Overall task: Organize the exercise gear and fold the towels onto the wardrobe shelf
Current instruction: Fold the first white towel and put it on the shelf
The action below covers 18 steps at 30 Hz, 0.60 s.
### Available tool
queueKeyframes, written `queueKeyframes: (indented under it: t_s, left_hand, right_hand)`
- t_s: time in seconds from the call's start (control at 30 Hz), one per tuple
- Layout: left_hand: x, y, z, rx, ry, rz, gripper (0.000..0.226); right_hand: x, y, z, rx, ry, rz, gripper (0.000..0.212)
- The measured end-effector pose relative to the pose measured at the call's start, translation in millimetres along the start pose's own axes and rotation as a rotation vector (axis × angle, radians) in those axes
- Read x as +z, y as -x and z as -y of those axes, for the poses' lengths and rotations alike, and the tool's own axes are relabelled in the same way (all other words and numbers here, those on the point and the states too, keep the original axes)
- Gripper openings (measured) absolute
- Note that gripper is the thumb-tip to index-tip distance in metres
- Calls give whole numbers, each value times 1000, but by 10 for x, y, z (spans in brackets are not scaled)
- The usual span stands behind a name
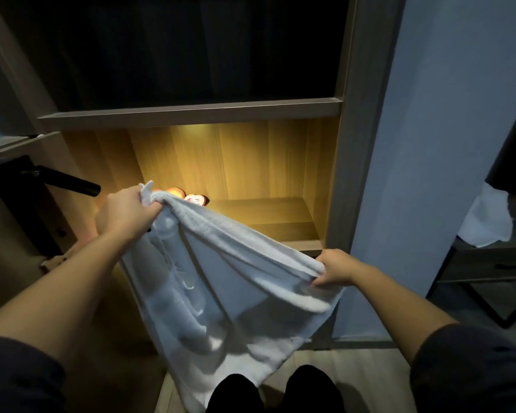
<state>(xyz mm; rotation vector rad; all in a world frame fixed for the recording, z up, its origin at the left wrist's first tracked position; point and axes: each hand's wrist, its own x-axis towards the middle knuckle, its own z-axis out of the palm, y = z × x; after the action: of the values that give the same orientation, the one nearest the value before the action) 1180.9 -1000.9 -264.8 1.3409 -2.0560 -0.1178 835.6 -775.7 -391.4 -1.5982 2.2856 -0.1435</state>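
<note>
**TOWEL FOLD: OPENING STAGE**

I read the soft white terry towel [221,278] hanging in front, unfolded; the right hand [337,268] pinches one top corner; the left hand [125,213] bunches the other in curled fingers; next, I judge: join corners, then lay it on the lit wooden wardrobe shelf [265,216] beyond.

- left sleeve [15,374]: dark greyish fabric, plain, ends near the elbow.
- right sleeve [471,368]: same dark fabric, also ends near the elbow.
- forearms [81,281]: bare from the sleeve edges down to the left hand [128,213] and right hand [335,268]; both hands bare.
- trousers [236,394]: black, seen as two rounded shapes at the bottom edge; detail lost in dim light.
</note>
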Motion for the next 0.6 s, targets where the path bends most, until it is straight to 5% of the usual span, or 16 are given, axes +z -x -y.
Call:
queueKeyframes:
  t_s: [0.23, 0.3, 0.37, 0.43, 0.53, 0.6]
  left_hand:
    - [95, 16, 221, -69, -190, -38, 26]
    - [121, 21, 249, -95, -220, -20, 26]
    - [142, 39, 298, -106, -238, -13, 25]
    - [165, 66, 331, -101, -243, -5, 23]
    - [200, 85, 340, -106, -254, -6, 23]
    - [220, 80, 340, -92, -245, -3, 22]
  right_hand:
    - [-76, 133, -150, 388, -381, -53, 18]
    - [-124, 116, -169, 554, -492, 119, 11]
    - [-155, 97, -226, 690, -707, 291, 28]
    - [-165, 98, -300, 752, -839, 295, 18]
    - [-140, 103, -360, 788, -845, 244, 10]
    - [-136, 126, -341, 784, -697, 287, 24]
